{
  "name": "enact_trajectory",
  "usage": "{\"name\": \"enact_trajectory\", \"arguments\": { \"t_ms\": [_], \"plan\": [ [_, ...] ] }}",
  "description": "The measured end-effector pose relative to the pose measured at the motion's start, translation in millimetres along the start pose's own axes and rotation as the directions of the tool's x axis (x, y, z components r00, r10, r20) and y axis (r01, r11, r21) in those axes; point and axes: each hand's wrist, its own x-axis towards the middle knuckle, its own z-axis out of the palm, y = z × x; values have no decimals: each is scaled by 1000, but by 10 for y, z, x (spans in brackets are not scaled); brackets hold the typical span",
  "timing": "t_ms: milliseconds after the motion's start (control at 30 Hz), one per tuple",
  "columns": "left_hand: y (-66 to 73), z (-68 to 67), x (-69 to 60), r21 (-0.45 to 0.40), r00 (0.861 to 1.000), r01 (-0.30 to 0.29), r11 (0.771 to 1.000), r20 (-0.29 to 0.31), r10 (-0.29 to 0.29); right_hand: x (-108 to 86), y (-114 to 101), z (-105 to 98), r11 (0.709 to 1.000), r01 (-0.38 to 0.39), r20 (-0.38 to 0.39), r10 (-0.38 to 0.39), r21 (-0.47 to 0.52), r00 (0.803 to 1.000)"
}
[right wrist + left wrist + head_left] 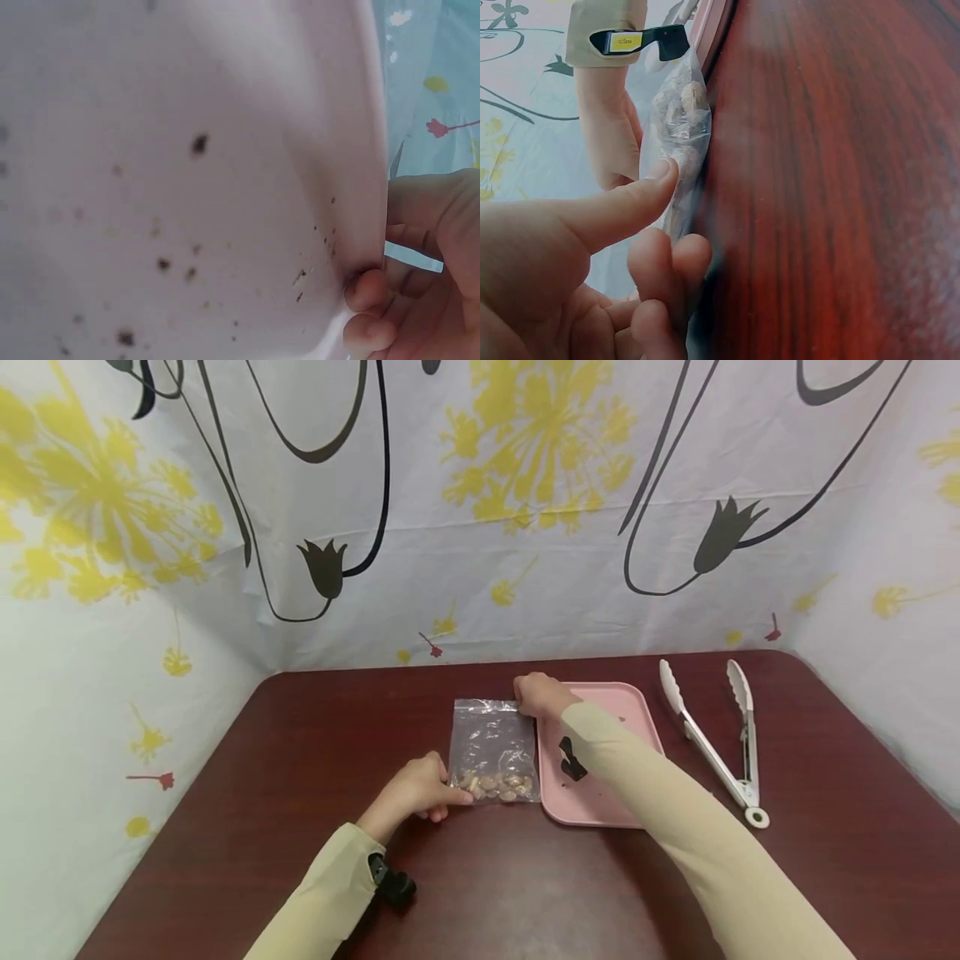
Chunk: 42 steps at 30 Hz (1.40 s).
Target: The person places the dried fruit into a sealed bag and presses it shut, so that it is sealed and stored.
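Observation:
A clear zip-lock bag [493, 745] lies flat on the table, with a row of tan, rounded nut-like pieces [498, 783] along its near end. My left hand [418, 787] pinches the bag's near left corner; in the left wrist view the thumb [634, 206] presses on the plastic above curled fingers. At the far right corner, my right hand [546, 695] grips the bag's top edge, beside the tray's rim. The pink tray [588, 806] sits directly right of the bag. Dark specks [199, 145] are scattered over its surface in the right wrist view.
White-tipped tongs [720, 760] lie spread apart to the right of the tray. Patterned white cloth [480, 602] hangs behind and beside the dark red table [337, 727]. My right forearm crosses over the tray and hides part of it.

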Motion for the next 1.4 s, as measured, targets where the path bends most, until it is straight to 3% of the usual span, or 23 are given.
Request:
{"name": "enact_trajectory", "arguments": {
  "t_ms": [300,667,867,1033,1267,1400],
  "plan": [
    [39,-113,36,187,999,14,982,-49,-5,49,69,27,1000,20,-101,-19,7,995],
    [189,-398,51,278,991,-24,960,-121,60,-59,195,-180,998,17,-165,-7,62,986],
    [231,-510,61,310,991,-25,951,-114,63,-245,196,-312,998,21,-180,-9,61,984],
    [268,-573,89,329,991,-38,944,-111,78,-408,214,-393,998,63,-138,-59,27,989],
    [249,-656,162,370,993,-84,925,-46,109,-583,311,-449,993,118,-63,-117,13,991],
    [193,-658,190,385,992,-107,917,-22,126,-687,406,-435,987,159,-93,-156,16,983]
  ]
}}
